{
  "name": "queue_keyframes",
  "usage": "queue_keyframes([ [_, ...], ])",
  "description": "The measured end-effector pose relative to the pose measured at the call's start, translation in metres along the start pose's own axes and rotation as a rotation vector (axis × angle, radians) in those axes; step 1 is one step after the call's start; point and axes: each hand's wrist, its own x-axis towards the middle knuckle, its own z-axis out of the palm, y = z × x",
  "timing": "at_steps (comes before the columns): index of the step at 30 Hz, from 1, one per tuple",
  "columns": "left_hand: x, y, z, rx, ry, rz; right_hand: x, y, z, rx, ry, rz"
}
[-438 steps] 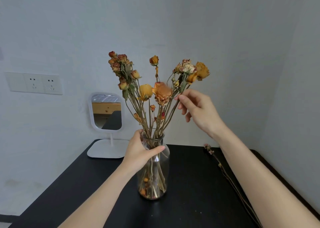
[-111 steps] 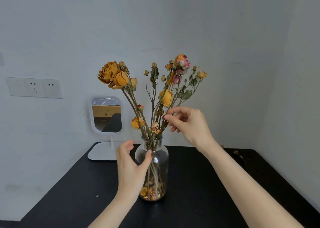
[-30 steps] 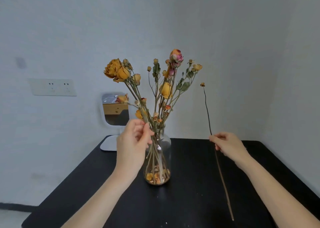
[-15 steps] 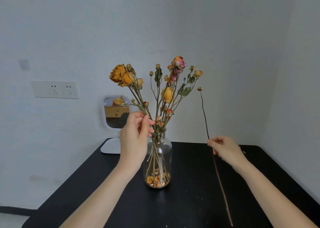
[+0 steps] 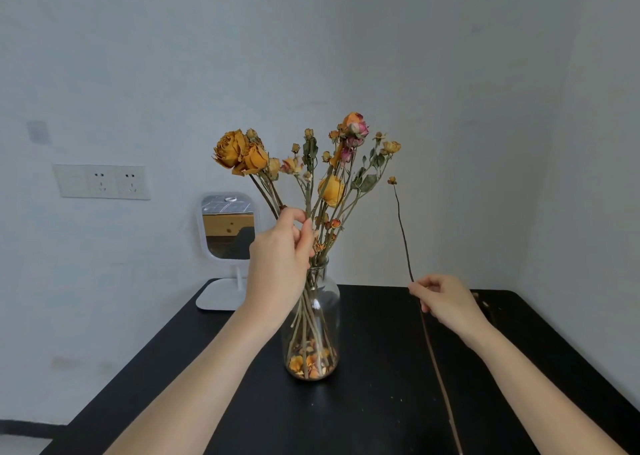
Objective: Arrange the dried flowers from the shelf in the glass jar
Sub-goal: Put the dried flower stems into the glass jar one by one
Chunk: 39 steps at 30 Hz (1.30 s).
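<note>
A clear glass jar [image 5: 323, 319] stands on the black table [image 5: 374, 402] and holds a bunch of dried flowers [image 5: 325, 177], orange, yellow and pink, with loose petals at its bottom. My left hand [image 5: 280, 257] is above the jar's neck, its fingertips pinched on flower stems on the bunch's left side. To the right of the jar, my right hand [image 5: 443, 299] pinches a single long thin dried stem [image 5: 401, 226]. That stem stands nearly upright, with a tiny bud at its top, and its lower end reaches down past my wrist.
A small white-framed mirror [image 5: 227, 226] on a flat white base stands at the table's back left. A wall socket plate [image 5: 102, 182] is on the left wall. Small dried bits [image 5: 483, 300] lie at the table's back right, near the wall corner.
My left hand has shifted slightly on the stems above the jar neck, and the bunch has spread a little. My right hand keeps the single stem upright, almost where it was.
</note>
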Motion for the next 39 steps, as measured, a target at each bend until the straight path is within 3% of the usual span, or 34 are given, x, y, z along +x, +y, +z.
queue_keyframes([
  [10, -0.005, -0.006, 0.013, 0.112, -0.116, -0.026, 0.0, -0.002, 0.003, -0.008, -0.008, -0.002],
  [15, 0.001, 0.004, 0.013, 0.014, -0.013, 0.04, 0.002, -0.002, 0.003, -0.017, -0.012, -0.009],
  [20, 0.001, 0.007, 0.019, -0.051, -0.1, 0.086, 0.003, 0.001, 0.006, -0.028, -0.012, -0.019],
  [29, -0.003, -0.004, 0.028, 0.064, -0.157, -0.04, 0.006, 0.006, 0.007, -0.027, -0.016, -0.017],
  [35, -0.001, -0.003, 0.026, 0.047, -0.046, 0.002, 0.008, 0.004, 0.01, -0.029, -0.012, -0.023],
  [39, 0.002, -0.006, 0.03, 0.114, -0.147, -0.084, 0.009, 0.0, 0.011, -0.027, -0.018, -0.028],
])
